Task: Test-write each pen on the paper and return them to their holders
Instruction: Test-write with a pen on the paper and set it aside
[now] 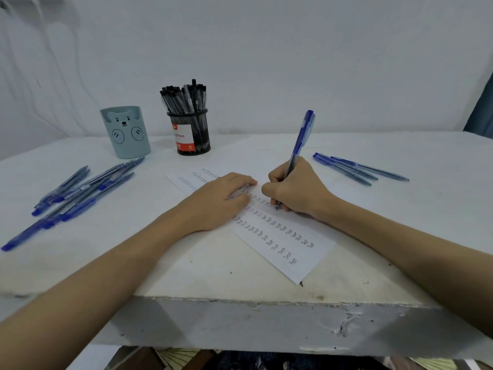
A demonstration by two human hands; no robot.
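While gripping a slim blue pen (298, 145), hands (296, 190) flatten smooth paper (288, 244).

A white table (400, 145) with a chipped front edge carries everything. A sheet of paper (282, 244) lies near its middle, rows of small marks on it. Behind the paper stand a black mesh pen cup (193, 134) and, left of that, a pale blue bear cup (126, 134). Left of the paper lies a heap of blue pens (80, 190); right of it, three more blue pens (357, 168) close together.
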